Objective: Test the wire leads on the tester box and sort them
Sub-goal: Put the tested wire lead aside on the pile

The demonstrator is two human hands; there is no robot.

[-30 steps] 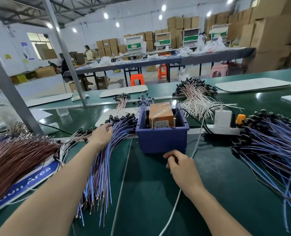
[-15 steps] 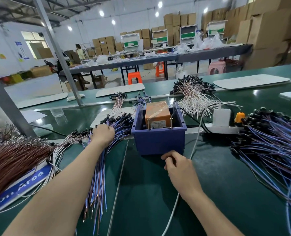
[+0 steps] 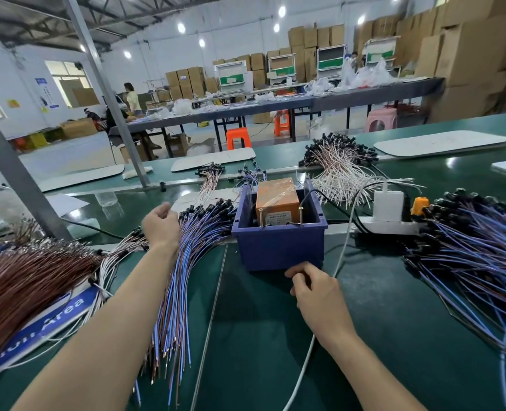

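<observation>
Wire leads [image 3: 198, 232]: blue-and-purple bunch fanned out on the worktop [image 3: 260, 336] just left of the tester, black ends toward it and bare tips toward the person, so I'd guess each one is an easy grab.
Tester box [image 3: 277, 200]: orange, sits inside a blue bin [image 3: 278, 250]; two metal posts [image 3: 262, 218] stick up at its near edge, probably the contact points.
Left hand [image 3: 161, 223]: over the black ends of that bunch, fingers [image 3: 164, 207] curled in. Can't tell if a lead is pinched.
Right hand [image 3: 317, 289]: right at the bin's front, thumb against forefinger. Can't make out anything held. Looks parked close to the posts on purpose.
Other piles: second blue bunch [image 3: 483, 250] on the right, brown bundle [image 3: 23, 280] far left, white leads [image 3: 340, 173] behind the bin. Kept well apart, likely sorted groups.
Power strip [image 3: 394, 225]: just right of the bin; a white cable [image 3: 299, 375] passes under the right wrist.
</observation>
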